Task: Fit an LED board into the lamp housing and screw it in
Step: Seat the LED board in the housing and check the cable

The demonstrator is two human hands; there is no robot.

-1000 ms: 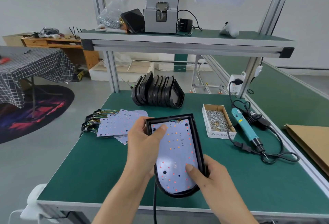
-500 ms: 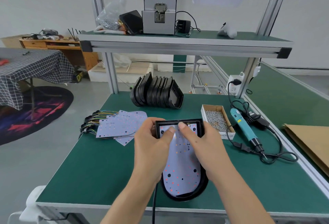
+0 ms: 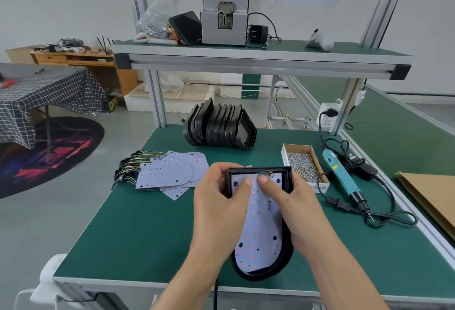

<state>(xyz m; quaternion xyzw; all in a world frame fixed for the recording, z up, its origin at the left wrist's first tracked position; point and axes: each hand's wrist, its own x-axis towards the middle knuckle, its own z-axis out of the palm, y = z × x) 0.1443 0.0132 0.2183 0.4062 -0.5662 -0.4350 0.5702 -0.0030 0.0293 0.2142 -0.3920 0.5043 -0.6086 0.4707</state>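
Observation:
A black lamp housing (image 3: 267, 274) lies on the green bench near its front edge, with a pale LED board (image 3: 261, 243) seated inside it. My left hand (image 3: 219, 208) grips the housing's far left corner, thumb pressing on the board's top end. My right hand (image 3: 293, 208) holds the right side, its thumb beside the left one near the coloured wires at the top edge. A black cable runs from the housing down over the bench's front edge. A blue electric screwdriver (image 3: 343, 176) lies to the right, untouched. A cardboard box of screws (image 3: 301, 165) stands beside it.
Spare LED boards (image 3: 170, 170) with wire bundles lie left of the housing. A row of black housings (image 3: 219, 126) stands at the back. The screwdriver's cord (image 3: 391, 218) loops on the right. Brown cardboard (image 3: 430, 196) lies far right. An overhead shelf (image 3: 261, 57) carries a grey machine.
My right hand moved from the housing's near end up to its far end, thumb now beside the left thumb. The housing shifted slightly right and away from me.

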